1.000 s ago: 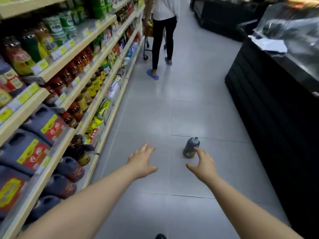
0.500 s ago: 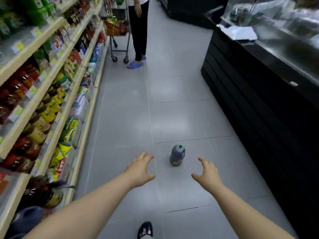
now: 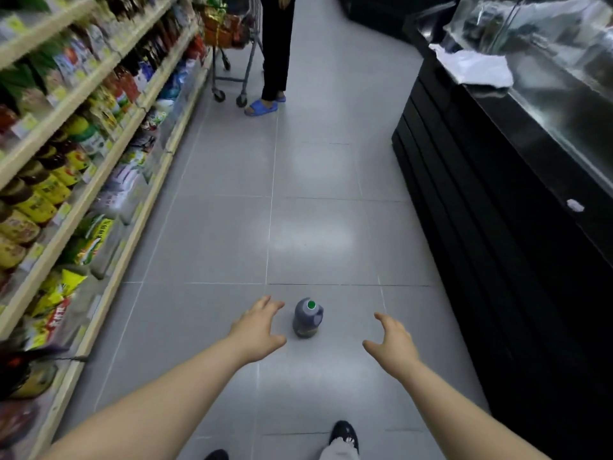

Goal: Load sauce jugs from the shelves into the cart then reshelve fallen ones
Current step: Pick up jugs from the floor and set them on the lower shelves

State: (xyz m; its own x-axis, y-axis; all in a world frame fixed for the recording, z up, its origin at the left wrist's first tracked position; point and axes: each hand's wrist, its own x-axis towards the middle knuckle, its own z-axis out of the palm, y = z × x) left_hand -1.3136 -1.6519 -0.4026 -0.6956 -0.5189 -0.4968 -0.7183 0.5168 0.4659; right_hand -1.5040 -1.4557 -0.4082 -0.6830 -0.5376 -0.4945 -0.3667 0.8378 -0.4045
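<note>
Dark sauce jug [image 3: 307,318] upright on grey floor [image 3: 315,234], left hand [image 3: 260,328] at its nine o'clock, right hand [image 3: 391,340] at three o'clock, both spread, empty, neither touching it

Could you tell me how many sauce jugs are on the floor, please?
1: the green-capped jug stands upright on the floor between the left hand and right hand, untouched. More may lie outside the view.
</note>
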